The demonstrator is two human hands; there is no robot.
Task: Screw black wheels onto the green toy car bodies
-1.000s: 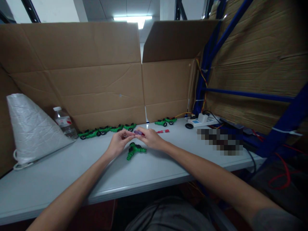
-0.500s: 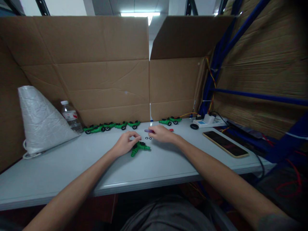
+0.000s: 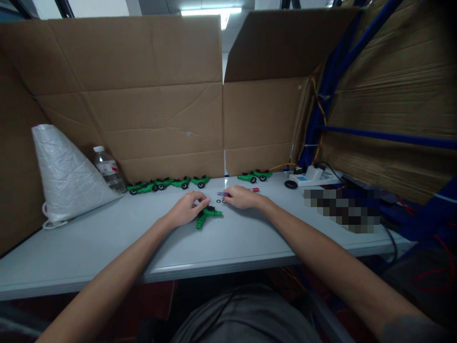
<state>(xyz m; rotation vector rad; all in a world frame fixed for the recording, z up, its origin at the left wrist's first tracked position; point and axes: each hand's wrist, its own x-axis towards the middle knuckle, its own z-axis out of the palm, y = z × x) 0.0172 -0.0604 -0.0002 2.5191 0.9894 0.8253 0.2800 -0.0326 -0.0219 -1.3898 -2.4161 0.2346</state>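
My left hand (image 3: 186, 208) holds a green branched fitting (image 3: 206, 217) with black parts on top, low over the white table. Its thumb and fingers close on the upper left of the piece, with two green arms sticking out. To the right, my right hand (image 3: 241, 196) is closed around a slim pen-like tool (image 3: 222, 194). A purplish end shows on the left of the fist and a red end on the right. Small black rings (image 3: 218, 201) lie on the table between the hands, one partly covered by my right fingertips.
Several similar green fittings (image 3: 180, 182) with black round ends line the back edge, and more (image 3: 247, 177) stand further right. A silvery bag (image 3: 67, 176) and a water bottle (image 3: 108, 169) are at left. At right are a black disc (image 3: 291, 184), a power strip (image 3: 314, 177) and a blurred-out patch.
My right hand has lowered slightly, its fingertips now beside the black rings, and more of the tool's red end shows. The left hand keeps its hold on the green fitting. The view has shifted slightly.
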